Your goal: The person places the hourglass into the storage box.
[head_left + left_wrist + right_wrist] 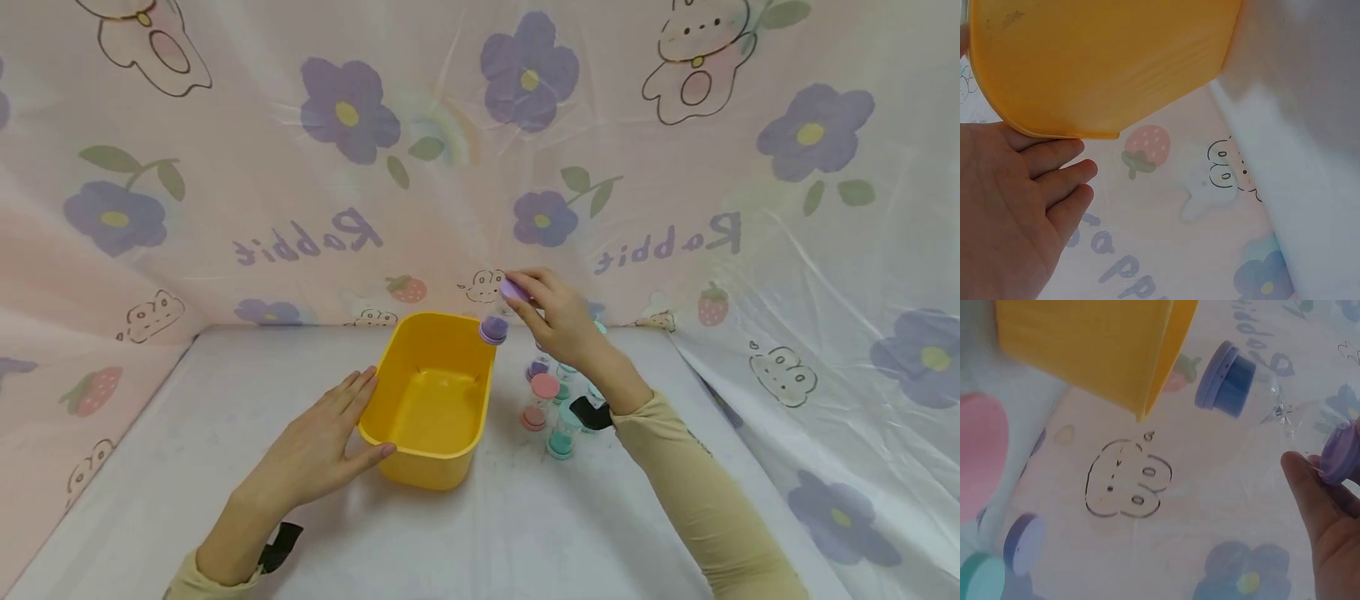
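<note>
Head view: purple hourglass (504,309) pinched in right hand (558,321) over yellow tub (431,398), left hand (322,446) flat alongside.

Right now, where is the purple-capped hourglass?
In the head view the hourglass hangs tilted in the right hand, over the far right corner of the yellow bin.

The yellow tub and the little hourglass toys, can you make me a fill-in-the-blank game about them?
1. The left hand rests flat against the side of the ____ tub.
2. The right hand holds an hourglass with ____ caps over the tub's rim.
3. The other hourglasses stand on the table on the tub's ____ side in the head view.
4. Inside, the tub holds ____.

Missing words: yellow; purple; right; nothing
</note>
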Tool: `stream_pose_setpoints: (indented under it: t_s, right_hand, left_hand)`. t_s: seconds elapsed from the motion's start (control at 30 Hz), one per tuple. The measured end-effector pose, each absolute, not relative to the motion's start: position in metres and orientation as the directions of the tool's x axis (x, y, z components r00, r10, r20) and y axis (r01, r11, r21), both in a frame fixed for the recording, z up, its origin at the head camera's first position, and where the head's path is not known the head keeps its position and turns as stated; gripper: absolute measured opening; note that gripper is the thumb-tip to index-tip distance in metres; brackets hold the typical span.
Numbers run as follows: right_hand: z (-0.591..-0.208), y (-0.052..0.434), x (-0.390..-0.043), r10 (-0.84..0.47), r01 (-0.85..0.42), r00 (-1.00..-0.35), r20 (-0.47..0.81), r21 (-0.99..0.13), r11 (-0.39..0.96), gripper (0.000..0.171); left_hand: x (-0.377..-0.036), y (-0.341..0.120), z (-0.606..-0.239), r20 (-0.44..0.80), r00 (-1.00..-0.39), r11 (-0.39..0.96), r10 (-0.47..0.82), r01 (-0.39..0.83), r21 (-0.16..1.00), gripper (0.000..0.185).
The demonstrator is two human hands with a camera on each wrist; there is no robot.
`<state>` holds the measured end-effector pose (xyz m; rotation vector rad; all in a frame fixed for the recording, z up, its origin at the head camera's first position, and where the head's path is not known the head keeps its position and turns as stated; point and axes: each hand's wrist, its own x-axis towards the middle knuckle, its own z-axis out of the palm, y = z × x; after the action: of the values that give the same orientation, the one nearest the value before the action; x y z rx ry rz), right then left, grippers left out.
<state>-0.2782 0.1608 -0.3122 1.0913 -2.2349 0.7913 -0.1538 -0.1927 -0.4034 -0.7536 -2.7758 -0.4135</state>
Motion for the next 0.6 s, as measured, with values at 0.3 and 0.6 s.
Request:
stream_pose_setpoints:
  t_s: [0.3,0.6]
  right_hand:
    - [-0.322,0.12,-0.288,-0.6,-0.817,-0.575,0.556,-0.346,0.462,0.04]
    - [-0.344,0.09,-0.304,-0.698,-0.797,-0.6,0.39,-0.359,0.485,0.041]
  left_hand:
    - [-0.156,-0.191,-0.406,0.298,-0.839,0.824,0.456,0.524,0.215,0.095]
    - [-0.155,-0.194,-0.404,0.267,-0.856,0.836,0.442,0.502,0.224,0.098]
